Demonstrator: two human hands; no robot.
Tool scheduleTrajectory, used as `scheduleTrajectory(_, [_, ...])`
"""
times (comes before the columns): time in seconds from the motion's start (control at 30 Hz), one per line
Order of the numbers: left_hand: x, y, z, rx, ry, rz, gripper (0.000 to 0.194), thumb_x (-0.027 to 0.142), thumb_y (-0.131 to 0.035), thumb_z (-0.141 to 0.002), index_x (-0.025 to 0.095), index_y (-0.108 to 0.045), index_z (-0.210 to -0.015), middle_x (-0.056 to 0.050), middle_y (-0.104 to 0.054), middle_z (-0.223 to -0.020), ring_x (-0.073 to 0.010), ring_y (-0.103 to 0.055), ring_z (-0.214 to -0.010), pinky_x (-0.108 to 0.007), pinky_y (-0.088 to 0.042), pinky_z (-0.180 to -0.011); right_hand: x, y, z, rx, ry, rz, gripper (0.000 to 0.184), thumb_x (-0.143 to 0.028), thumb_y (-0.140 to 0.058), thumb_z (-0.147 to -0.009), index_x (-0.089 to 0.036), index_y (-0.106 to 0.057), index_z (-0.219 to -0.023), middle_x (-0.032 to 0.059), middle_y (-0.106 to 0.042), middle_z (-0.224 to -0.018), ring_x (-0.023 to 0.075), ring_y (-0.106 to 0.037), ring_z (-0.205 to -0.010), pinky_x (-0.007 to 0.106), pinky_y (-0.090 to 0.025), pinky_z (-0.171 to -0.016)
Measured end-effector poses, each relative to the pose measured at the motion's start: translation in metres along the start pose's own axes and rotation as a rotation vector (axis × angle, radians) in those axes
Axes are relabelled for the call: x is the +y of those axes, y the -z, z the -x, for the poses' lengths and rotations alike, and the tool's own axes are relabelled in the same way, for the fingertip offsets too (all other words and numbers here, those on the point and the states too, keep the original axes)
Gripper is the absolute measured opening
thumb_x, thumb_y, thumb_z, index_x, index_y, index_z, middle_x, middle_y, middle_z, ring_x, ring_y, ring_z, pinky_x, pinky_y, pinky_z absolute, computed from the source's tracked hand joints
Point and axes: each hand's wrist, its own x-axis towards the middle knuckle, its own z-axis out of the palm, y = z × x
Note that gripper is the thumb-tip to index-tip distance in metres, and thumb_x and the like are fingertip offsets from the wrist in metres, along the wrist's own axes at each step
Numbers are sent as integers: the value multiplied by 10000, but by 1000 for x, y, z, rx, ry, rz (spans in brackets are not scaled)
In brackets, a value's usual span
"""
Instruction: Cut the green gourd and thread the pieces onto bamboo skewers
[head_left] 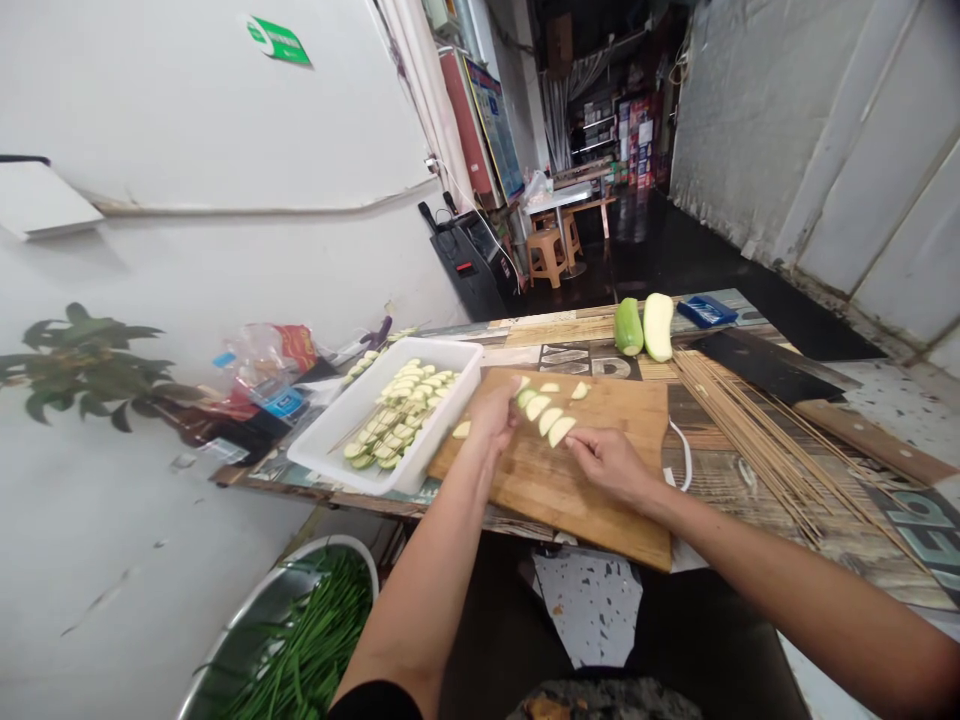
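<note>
Pale slices [537, 407] rowed between left hand [495, 412], right hand [611, 463].

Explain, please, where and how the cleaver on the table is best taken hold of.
The wooden handle seems best, approached by the right hand from above and the person's right side. The cleaver lies flat, its handle pointing right and toward the person, its broad dark blade pointing away. Thin skewers lie close beside the handle, so a grip from above should avoid them.
</note>
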Motion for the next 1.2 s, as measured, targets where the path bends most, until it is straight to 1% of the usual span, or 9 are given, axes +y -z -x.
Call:
scheduleTrajectory(0.07, [0, -3, 3, -22, -30, -18, 334, 437, -646, -674, 117, -573, -736, -12, -565, -615, -62, -469, -456, -170, -273, -373, 1, 1, -1, 31, -3, 14, 283, -238, -397, -809, -183, -449, -536, -42, -376, -462, 96, -368, -437, 214, -246, -448])
scheduleTrajectory(0.17, [0, -4, 7, 33, -203, -154, 468, 576, -512, -720, 119, -596, -777, -41, -598, -676, -86, -518, -525, -200, -367, -467, 5, 4, -3, 107, -17, 48, 270, -238, -404, -819, -169, -561, -610, -27, -476, -502, 106, -440, -474, 207, -285, -474])
scheduleTrajectory(0.3, [-8, -1, 16, 92, -393, -313, 356, 479, -600, -690, 125, -621, -670, 2, -574, -590, -68, -464, -505, -192, -347, -511, 11, 8, -5, 218, -43, 120, 299, -266, -392, -850, -161, -637, -716, 0, -584, -575, 121, -517, -521, 205, -334, -511])
scheduleTrajectory(0.43, [-22, 2, 31, -46, -508, -656, 301, 401, -581, -718, 145, -634, -568, 6, -561, -511, -105, -483, -508, -222, -374, -539, 15, 9, -3, 267, -16, 209, 274, -274, -416, -856, -173, -659, -778, 18, -655, -656, 133, -573, -576, 207, -361, -546])
scheduleTrajectory(0.5, [-29, 3, 39, -96, -562, -759, 173, 314, -590, -710, 171, -689, -721, -10, -633, -643, -123, -529, -581, -246, -415, -620, 16, 7, -1, 288, 13, 262, 251, -274, -435, -850, -176, -664, -824, 33, -676, -698, 145, -587, -602, 218, -367, -570])
scheduleTrajectory(0.6, [-38, 3, 47, -37, -653, -774, 292, 214, -572, -702, 209, -669, -978, -37, -669, -840, -144, -566, -698, -281, -432, -735, 16, 6, 1, 301, 69, 330, 247, -276, -438, -853, -174, -664, -847, 56, -688, -740, 160, -598, -637, 233, -368, -599])
scheduleTrajectory(0.93, [-53, 3, 43, 74, -485, -389, 345, 395, -533, -759, 144, -660, -958, -27, -637, -692, -111, -526, -567, -222, -403, -547, 13, 6, 3, 223, 162, 374, 215, -221, -435, -866, -190, -648, -875, 31, -693, -782, 137, -611, -660, 212, -394, -624])
scheduleTrajectory(1.1, [-48, -4, 49, 24, -502, -360, 319, 403, -525, -772, 139, -617, -618, 27, -518, -525, -88, -443, -531, -202, -332, -530, 11, 5, 2, 133, 197, 387, 208, -218, -442, -862, -195, -647, -836, 26, -689, -760, 136, -603, -648, 214, -386, -607])
scheduleTrajectory(1.2, [-46, -5, 50, 0, -420, -236, 310, 373, -621, -696, 134, -561, -507, 44, -476, -475, -76, -405, -506, -201, -303, -520, 8, 5, 2, 82, 208, 402, 191, -214, -449, -856, -196, -638, -837, 20, -685, -724, 133, -592, -595, 215, -371, -559])
